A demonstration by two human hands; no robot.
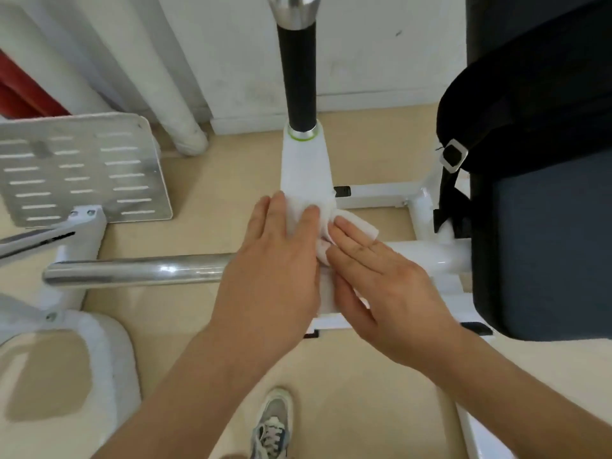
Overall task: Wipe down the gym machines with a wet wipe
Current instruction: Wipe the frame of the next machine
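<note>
Pressing the wet wipe point(359, 226) against the white handle arm point(306, 167) of the gym machine, I have both hands flat on it. My left hand point(271, 260) lies over the arm with its fingers nearly straight, their tips on the wipe. My right hand point(384, 293) sits just beside it, fingers straight and together, pinning a loose flap of the wipe.

The wipe is white and crumpled, bunched round the arm's lower end. It stretches crosswise from under my left fingers to beyond my right fingertips. The arm's long axis runs straight away from my fingertips: white tube, a green ring, a black grip point(299, 77), then a chrome cap point(294, 8) at the far tip.

A chrome bar point(139, 270) sticks out sideways from under my left hand. Beyond it lies a slotted metal footplate point(82, 170). Outside my right hand is the dark seat pad point(543, 243), with a black bag point(516, 120) on it. My sneaker point(273, 422) shows below my wrists.
</note>
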